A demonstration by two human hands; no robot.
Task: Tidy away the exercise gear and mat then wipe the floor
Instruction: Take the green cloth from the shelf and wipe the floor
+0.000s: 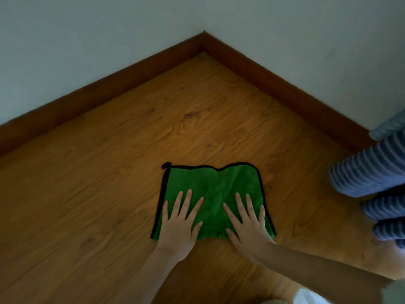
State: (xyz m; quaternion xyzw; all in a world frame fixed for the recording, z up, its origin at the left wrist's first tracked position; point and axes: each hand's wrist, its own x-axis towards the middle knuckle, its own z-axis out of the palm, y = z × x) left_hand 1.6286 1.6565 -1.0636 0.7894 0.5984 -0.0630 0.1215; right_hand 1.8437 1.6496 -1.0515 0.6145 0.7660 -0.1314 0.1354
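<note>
My left hand point(178, 224) and right hand point(248, 224), fingers straight and spread, gripping nothing, press the near half of the cloth point(212, 194) flat on the floor point(109, 172); its free half extends toward 12 o'clock, toward the corner.

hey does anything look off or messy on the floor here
Nothing stands out. The green cloth lies flat on the wooden floor near the corner, both hands pressing it with spread fingers. No spill or damage shows.
</note>
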